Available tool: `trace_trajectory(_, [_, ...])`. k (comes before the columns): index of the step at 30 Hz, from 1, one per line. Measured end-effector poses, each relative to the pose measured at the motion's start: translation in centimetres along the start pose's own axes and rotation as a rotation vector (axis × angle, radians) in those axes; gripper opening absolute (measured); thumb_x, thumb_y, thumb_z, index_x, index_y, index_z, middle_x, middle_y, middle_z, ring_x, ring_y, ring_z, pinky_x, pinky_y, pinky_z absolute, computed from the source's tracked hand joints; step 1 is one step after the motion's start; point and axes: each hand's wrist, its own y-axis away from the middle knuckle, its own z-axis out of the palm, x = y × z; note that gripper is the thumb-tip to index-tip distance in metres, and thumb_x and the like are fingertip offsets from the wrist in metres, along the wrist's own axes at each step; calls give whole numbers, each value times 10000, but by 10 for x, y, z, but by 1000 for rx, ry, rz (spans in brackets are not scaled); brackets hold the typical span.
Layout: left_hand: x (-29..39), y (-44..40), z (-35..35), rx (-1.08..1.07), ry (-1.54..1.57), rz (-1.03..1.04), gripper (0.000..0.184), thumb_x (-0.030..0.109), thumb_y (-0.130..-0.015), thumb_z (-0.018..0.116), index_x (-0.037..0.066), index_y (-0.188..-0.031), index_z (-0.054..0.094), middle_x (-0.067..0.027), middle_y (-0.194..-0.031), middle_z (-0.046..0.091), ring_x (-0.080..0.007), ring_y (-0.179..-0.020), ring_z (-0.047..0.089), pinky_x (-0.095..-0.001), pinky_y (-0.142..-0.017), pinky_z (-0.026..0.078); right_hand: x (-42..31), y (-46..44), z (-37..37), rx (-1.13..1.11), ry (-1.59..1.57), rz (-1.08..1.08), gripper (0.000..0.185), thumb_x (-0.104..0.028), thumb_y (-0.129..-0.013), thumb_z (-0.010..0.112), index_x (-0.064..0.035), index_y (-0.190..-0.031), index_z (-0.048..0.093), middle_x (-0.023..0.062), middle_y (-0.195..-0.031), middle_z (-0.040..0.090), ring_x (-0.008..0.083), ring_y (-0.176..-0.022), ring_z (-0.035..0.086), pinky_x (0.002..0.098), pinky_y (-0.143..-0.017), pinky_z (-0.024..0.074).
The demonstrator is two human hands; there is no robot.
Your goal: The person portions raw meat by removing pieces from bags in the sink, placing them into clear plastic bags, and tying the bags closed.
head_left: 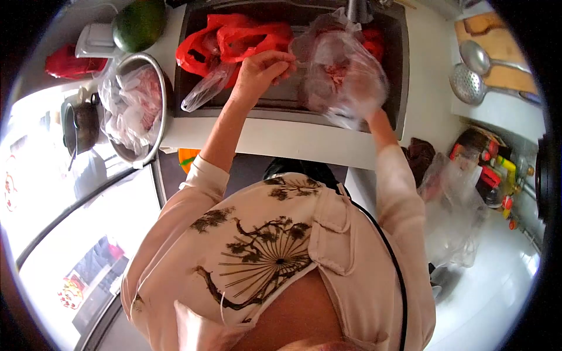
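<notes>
Over the dark sink (257, 105), a clear plastic bag (328, 99) holds pinkish pieces that look like raw meat (335, 75). The fingers of my left hand (266, 69) are pinched together at the bag's left edge. My right hand (364, 88) is inside or behind the bag's right side, blurred and veiled by the film, so its fingers do not show clearly. Red plastic bags (252, 38) lie in the sink beyond my left hand. A crumpled clear bag (208, 86) lies beside my left wrist.
Left of the sink stands a metal basin (165, 111) with bagged pinkish contents. A dark green melon (139, 24) sits behind it. The faucet (359, 10) is at the sink's far side. To the right are a ladle (474, 57), a skimmer (468, 85) and several bottles (506, 169).
</notes>
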Motion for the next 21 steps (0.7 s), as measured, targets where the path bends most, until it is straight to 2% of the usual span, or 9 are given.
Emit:
trace_trajectory(6, [5,33,-13,121,30,-21,201,141,-888,522,53,-1034,627,-33,-874,654,-51,-726,559,-184,-609,431,-2,-55,70,-291,351,51,364,-270,-776,577,-23,-1043,590,157,-1024,610,352,-959,567,429,-780,447])
trace_trajectory(8, [7,44,-19,134,85,-34,201,148,-889,524,62,-1037,629,-23,-872,655,-45,-725,560,-181,-613,433,3,-59,51,-148,-344,297,351,-265,-809,547,-22,-1061,579,177,-1008,604,321,-940,576,415,-766,448])
trace_trajectory(12, [4,61,-30,184,81,25,210,184,-893,531,79,-1048,626,2,-874,654,-33,-737,560,-177,-631,437,17,-18,-29,-53,-1117,450,327,-200,-923,448,-49,-1212,456,107,-1082,576,184,-962,535,332,-844,420])
trace_trajectory(14, [3,65,-33,209,78,35,211,187,-895,530,85,-1055,623,3,-881,653,-35,-746,562,-179,-640,441,-15,-13,-60,195,-1545,230,336,-224,-935,430,-51,-1222,452,79,-1106,568,166,-984,531,309,-853,429])
trace_trajectory(15, [2,67,-32,229,101,46,211,187,-895,530,85,-1055,623,3,-881,653,-35,-746,562,-179,-640,441,-34,-2,-87,230,-1672,397,340,-184,-895,487,-23,-1194,481,102,-1110,572,183,-952,559,303,-840,450])
trace_trajectory(16, [1,67,-31,244,105,61,210,187,-897,529,88,-1057,622,3,-884,652,-38,-749,564,-179,-641,442,-23,-2,-87,218,-1652,389,340,-184,-895,487,-23,-1194,481,102,-1110,572,183,-952,559,303,-840,450])
trace_trajectory(17, [0,68,-28,248,108,78,208,187,-899,529,90,-1059,621,2,-886,651,-40,-753,565,-179,-642,443,-14,0,-88,387,-1485,100,333,-170,-873,503,-18,-1170,504,109,-1102,574,187,-923,572,307,-821,460])
trace_trajectory(20, [-4,69,-20,227,237,113,205,195,-902,530,95,-1056,622,3,-884,648,-47,-759,567,-178,-645,443,-4,9,-130,627,-491,-91,414,-94,-777,573,-37,-1170,461,100,-971,557,206,-962,546,328,-779,479])
trace_trajectory(21, [-7,69,-16,230,204,124,204,204,-901,537,99,-1052,625,6,-879,644,-46,-757,565,-175,-639,441,3,7,-140,634,-907,-63,335,-72,-768,571,-26,-1094,508,109,-926,565,203,-919,547,312,-749,476])
